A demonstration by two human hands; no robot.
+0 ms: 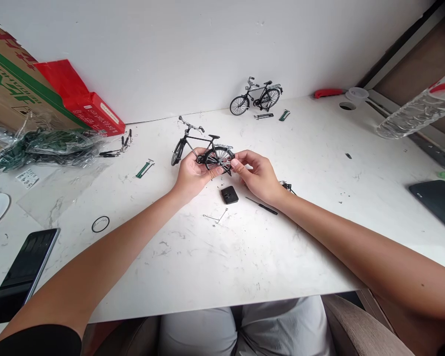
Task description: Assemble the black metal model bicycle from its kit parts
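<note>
Between my two hands a black model bicycle is held upright over the white table, its handlebar to the left. My left hand grips it low down near the pedals and rear wheel, fingers partly behind the frame. At the back edge of the rear wheel, my right hand pinches with thumb and fingers. Just below the hands lie a small black square block, a thin black screwdriver and a few thin metal rods. Some small dark parts show behind my right wrist.
A second model bicycle stands by the back wall. Green part frames lie left of my hands, near a red box and bagged parts. A black ring and a phone are left; a plastic bottle is right.
</note>
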